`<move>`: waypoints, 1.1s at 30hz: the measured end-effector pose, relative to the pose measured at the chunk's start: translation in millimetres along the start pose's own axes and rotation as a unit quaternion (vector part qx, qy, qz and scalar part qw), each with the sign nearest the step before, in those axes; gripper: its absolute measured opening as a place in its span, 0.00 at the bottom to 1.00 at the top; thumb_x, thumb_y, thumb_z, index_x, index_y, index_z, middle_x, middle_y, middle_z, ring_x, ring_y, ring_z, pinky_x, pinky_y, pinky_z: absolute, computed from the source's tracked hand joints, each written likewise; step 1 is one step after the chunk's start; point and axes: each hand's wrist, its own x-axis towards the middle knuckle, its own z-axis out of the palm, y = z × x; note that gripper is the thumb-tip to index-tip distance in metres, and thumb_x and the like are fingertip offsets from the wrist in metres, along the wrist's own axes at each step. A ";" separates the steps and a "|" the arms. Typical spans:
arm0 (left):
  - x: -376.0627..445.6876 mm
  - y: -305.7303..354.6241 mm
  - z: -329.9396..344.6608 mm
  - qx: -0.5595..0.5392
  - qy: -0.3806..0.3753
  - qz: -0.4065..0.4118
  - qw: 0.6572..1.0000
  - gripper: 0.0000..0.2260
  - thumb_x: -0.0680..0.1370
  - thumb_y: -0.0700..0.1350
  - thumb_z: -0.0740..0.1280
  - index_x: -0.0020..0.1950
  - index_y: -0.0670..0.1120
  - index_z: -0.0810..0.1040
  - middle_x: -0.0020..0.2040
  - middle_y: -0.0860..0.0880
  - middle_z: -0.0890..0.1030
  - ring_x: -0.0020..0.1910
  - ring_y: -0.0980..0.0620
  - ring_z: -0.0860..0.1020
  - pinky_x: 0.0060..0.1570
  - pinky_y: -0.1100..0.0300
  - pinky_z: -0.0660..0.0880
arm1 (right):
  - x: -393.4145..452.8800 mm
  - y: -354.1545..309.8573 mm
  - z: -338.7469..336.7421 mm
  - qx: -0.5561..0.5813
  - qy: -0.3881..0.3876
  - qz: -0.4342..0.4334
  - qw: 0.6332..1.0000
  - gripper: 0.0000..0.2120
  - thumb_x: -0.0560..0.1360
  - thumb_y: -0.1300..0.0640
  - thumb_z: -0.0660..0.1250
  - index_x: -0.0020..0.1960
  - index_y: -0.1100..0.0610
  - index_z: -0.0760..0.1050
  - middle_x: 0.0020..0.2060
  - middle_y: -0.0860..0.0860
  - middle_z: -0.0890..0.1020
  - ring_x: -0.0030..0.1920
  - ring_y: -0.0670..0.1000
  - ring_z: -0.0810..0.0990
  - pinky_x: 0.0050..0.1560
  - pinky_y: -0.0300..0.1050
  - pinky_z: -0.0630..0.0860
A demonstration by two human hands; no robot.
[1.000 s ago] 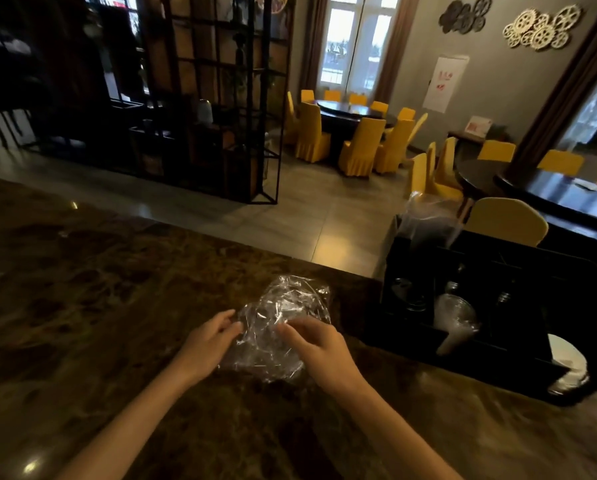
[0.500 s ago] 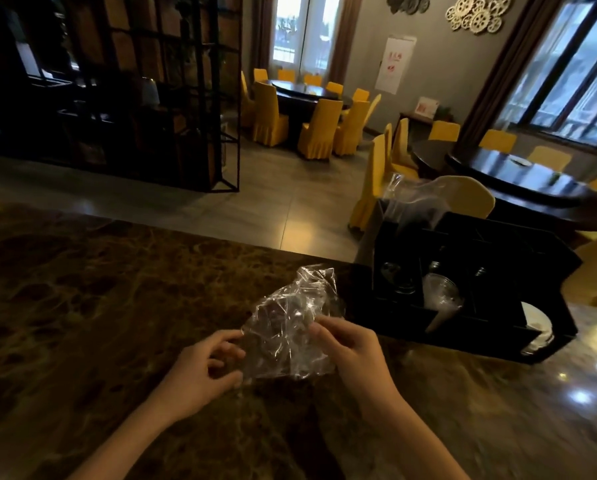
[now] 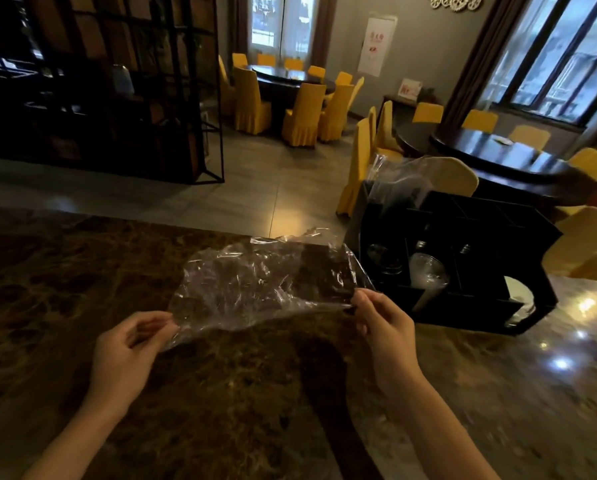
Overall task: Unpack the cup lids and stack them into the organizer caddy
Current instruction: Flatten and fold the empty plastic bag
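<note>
The left hand (image 3: 127, 348) and the right hand (image 3: 383, 323) each pinch an end of a clear plastic bag (image 3: 262, 289), held stretched above the marble bench (image 3: 82, 271) — whether lids are inside cannot be told. Just right of it stands the black organizer caddy (image 3: 480, 220), clear lids (image 3: 427, 275) in 1 compartment.

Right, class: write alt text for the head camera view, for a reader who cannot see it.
Two bare hands stretch a crinkled clear plastic bag above a dark marble counter, the left hand pinching one end and the right hand the other. A black organizer caddy stands to the right.
</note>
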 end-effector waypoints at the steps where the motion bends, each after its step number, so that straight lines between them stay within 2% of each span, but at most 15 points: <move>1: -1.4 -1.2 -3.8 0.000 0.002 0.003 1.000 0.09 0.74 0.41 0.76 0.47 0.55 0.84 0.47 0.59 0.85 0.46 0.61 0.83 0.41 0.74 0.78 | -1.9 4.5 -4.9 0.009 -0.002 0.012 1.000 0.07 0.78 0.49 0.72 0.53 0.49 0.86 0.47 0.49 0.87 0.50 0.51 0.83 0.53 0.50 0.80; 3: -5.7 -3.7 -10.7 0.017 -0.018 0.010 1.000 0.10 0.74 0.40 0.76 0.46 0.56 0.85 0.47 0.59 0.85 0.46 0.61 0.83 0.41 0.74 0.78 | -7.1 18.6 -17.0 0.005 -0.039 0.036 0.999 0.11 0.75 0.46 0.74 0.54 0.50 0.86 0.49 0.51 0.86 0.52 0.53 0.84 0.54 0.50 0.79; 6: -14.5 -6.7 -23.8 0.048 -0.114 0.017 0.992 0.13 0.73 0.38 0.76 0.47 0.57 0.85 0.47 0.56 0.85 0.47 0.58 0.83 0.43 0.68 0.81 | -11.5 34.3 -39.8 -0.013 -0.185 0.137 0.973 0.23 0.67 0.44 0.81 0.60 0.49 0.84 0.55 0.55 0.86 0.55 0.54 0.85 0.59 0.52 0.77; 8: -17.7 -6.4 -38.7 0.064 -0.192 0.026 0.979 0.11 0.72 0.44 0.79 0.50 0.57 0.85 0.50 0.53 0.85 0.50 0.54 0.83 0.48 0.59 0.82 | -9.0 35.4 -54.0 -0.089 -0.266 0.168 0.945 0.26 0.66 0.39 0.80 0.61 0.46 0.83 0.58 0.53 0.87 0.59 0.51 0.85 0.64 0.54 0.73; 9: -18.0 -6.9 -47.1 0.073 -0.235 0.021 0.969 0.12 0.71 0.49 0.79 0.53 0.56 0.84 0.52 0.52 0.84 0.52 0.53 0.83 0.50 0.56 0.82 | -6.4 33.4 -59.3 -0.123 -0.275 0.172 0.938 0.26 0.67 0.35 0.77 0.60 0.46 0.84 0.58 0.51 0.87 0.60 0.48 0.84 0.65 0.53 0.72; 11: -12.9 -11.4 -57.8 0.073 -0.283 0.012 0.956 0.17 0.70 0.56 0.77 0.56 0.53 0.84 0.55 0.51 0.82 0.56 0.51 0.81 0.53 0.52 0.81 | 0.2 25.8 -65.5 -0.155 -0.254 0.161 0.941 0.27 0.70 0.29 0.71 0.59 0.47 0.85 0.59 0.48 0.87 0.62 0.47 0.84 0.68 0.55 0.72; 12: -9.0 -13.2 -59.0 0.057 -0.279 -0.005 0.959 0.15 0.71 0.57 0.75 0.56 0.52 0.84 0.55 0.50 0.82 0.56 0.49 0.81 0.54 0.50 0.80 | 4.0 21.5 -66.2 -0.161 -0.235 0.151 0.947 0.28 0.71 0.27 0.68 0.59 0.46 0.85 0.58 0.48 0.87 0.62 0.48 0.84 0.69 0.56 0.72; 14: 4.1 -11.2 -53.1 0.006 -0.234 -0.069 0.970 0.10 0.79 0.53 0.68 0.52 0.52 0.86 0.54 0.49 0.84 0.57 0.44 0.81 0.55 0.46 0.79 | 15.0 12.5 -62.8 -0.174 -0.183 0.129 0.959 0.30 0.71 0.25 0.66 0.58 0.47 0.85 0.54 0.49 0.88 0.57 0.48 0.86 0.68 0.58 0.75; 16: 20.9 -1.7 -40.0 -0.033 -0.195 -0.090 0.976 0.17 0.80 0.55 0.60 0.54 0.49 0.85 0.55 0.49 0.85 0.58 0.41 0.80 0.53 0.47 0.78 | 29.3 6.2 -53.7 -0.193 -0.147 0.136 0.961 0.30 0.72 0.27 0.66 0.59 0.51 0.82 0.49 0.52 0.89 0.51 0.51 0.88 0.62 0.58 0.80; 19: 46.9 29.5 -9.6 -0.017 -0.221 -0.102 0.970 0.22 0.77 0.65 0.62 0.59 0.52 0.82 0.58 0.51 0.85 0.58 0.49 0.81 0.52 0.51 0.77 | 42.1 -1.3 -31.1 -0.208 -0.162 0.240 0.934 0.23 0.78 0.36 0.65 0.62 0.52 0.78 0.46 0.55 0.89 0.47 0.55 0.89 0.49 0.51 0.82; 21: 63.3 48.0 14.8 0.029 -0.255 -0.125 0.958 0.20 0.75 0.68 0.63 0.56 0.56 0.80 0.56 0.55 0.83 0.56 0.55 0.81 0.50 0.55 0.76 | 46.7 1.1 -17.6 -0.194 -0.166 0.267 0.929 0.18 0.81 0.41 0.67 0.63 0.53 0.78 0.48 0.57 0.89 0.46 0.56 0.88 0.43 0.47 0.81; 24: 82.2 64.8 47.3 0.056 -0.284 -0.177 0.941 0.17 0.77 0.63 0.64 0.53 0.53 0.82 0.53 0.51 0.85 0.53 0.52 0.82 0.45 0.57 0.75 | 50.2 8.2 -1.5 -0.125 -0.143 0.256 0.948 0.14 0.81 0.54 0.70 0.62 0.61 0.80 0.40 0.56 0.86 0.40 0.53 0.83 0.38 0.42 0.79; 26: 91.4 68.2 61.2 0.039 -0.275 -0.215 0.936 0.16 0.77 0.58 0.69 0.54 0.47 0.84 0.52 0.46 0.87 0.53 0.47 0.83 0.46 0.54 0.78 | 51.2 11.1 3.6 -0.123 -0.136 0.227 0.957 0.10 0.81 0.60 0.70 0.60 0.61 0.82 0.40 0.55 0.85 0.40 0.52 0.81 0.39 0.41 0.79; 29: 98.8 67.5 68.7 -0.016 -0.254 -0.275 0.927 0.16 0.73 0.55 0.75 0.54 0.45 0.85 0.47 0.47 0.87 0.49 0.47 0.84 0.49 0.51 0.80 | 51.5 11.3 4.8 -0.137 -0.148 0.169 0.965 0.09 0.79 0.62 0.71 0.59 0.56 0.84 0.47 0.57 0.85 0.45 0.54 0.80 0.45 0.43 0.78; 33: 101.5 63.5 63.6 -0.047 -0.284 -0.260 0.922 0.17 0.67 0.57 0.77 0.49 0.47 0.88 0.42 0.49 0.85 0.40 0.52 0.82 0.45 0.53 0.80 | 48.2 1.8 1.8 -0.137 -0.145 0.113 0.973 0.08 0.78 0.59 0.73 0.54 0.49 0.87 0.45 0.50 0.89 0.41 0.49 0.84 0.40 0.39 0.82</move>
